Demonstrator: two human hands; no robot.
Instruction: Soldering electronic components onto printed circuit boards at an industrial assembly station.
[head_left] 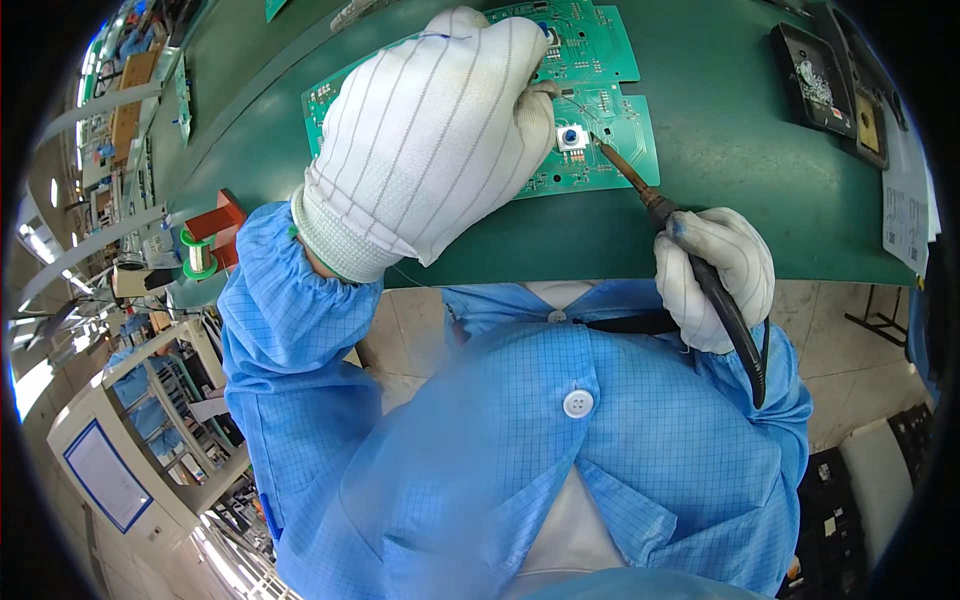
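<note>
My left hand wears a white striped glove and lies over a green circuit board. Its thumb and fingers pinch a thin solder wire, which runs toward the iron's tip. In my right hand, also gloved, is a soldering iron with a black handle and a brownish shaft. The iron's tip points at the board, just right of a white square part with a blue centre. Part of the board is hidden under my left hand. A second board section adjoins it at the far side.
A black tray with small pale pieces stands at the far right, next to a holder with a yellowish sponge. Printed paper lies at the right edge. A solder spool is beside a reddish-brown stand on the left.
</note>
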